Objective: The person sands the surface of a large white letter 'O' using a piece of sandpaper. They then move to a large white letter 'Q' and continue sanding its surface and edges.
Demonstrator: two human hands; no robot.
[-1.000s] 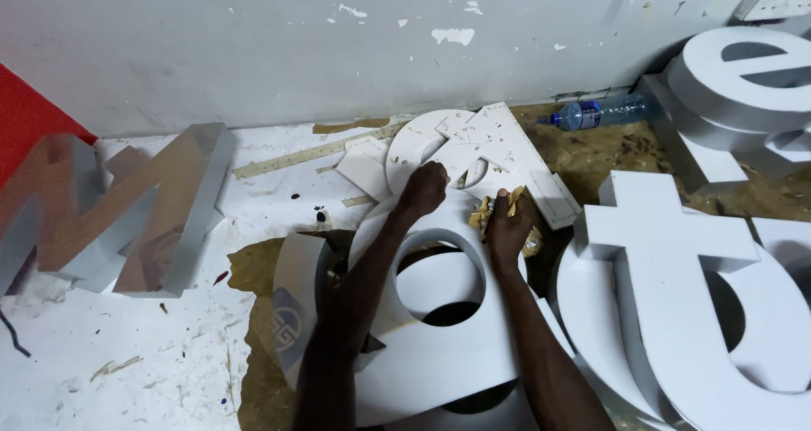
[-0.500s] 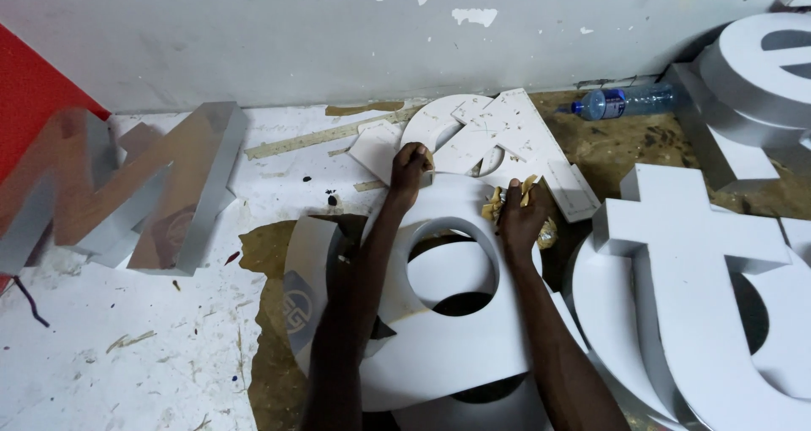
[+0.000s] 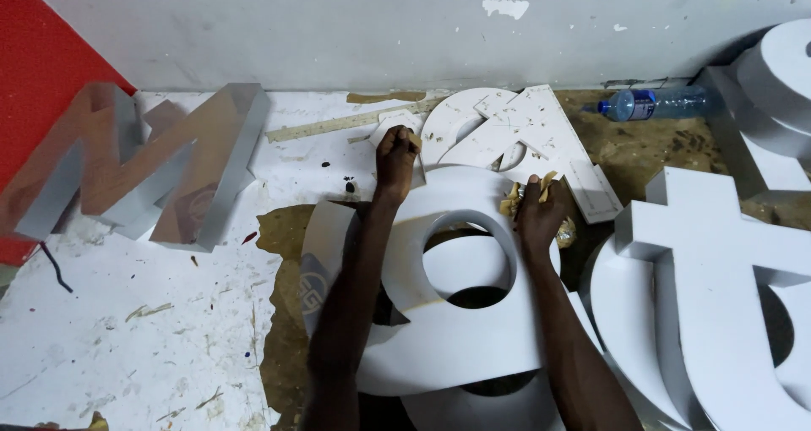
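While both hands rest on white ring letter (image 3: 460, 313) — left grip (image 3: 397, 154) fisted, right grip (image 3: 536, 211) clutching yellow rag (image 3: 512, 201).

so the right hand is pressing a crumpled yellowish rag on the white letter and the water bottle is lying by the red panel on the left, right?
Not quite. The head view shows the water bottle lying by the wall at the upper right, far from the red panel. The rest holds: the right hand presses a crumpled yellowish rag on the white letter.

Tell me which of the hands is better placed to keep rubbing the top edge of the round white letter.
Right. The right hand already clutches a yellowish wad against the round white letter; the left hand rests farther up, on white offcuts.
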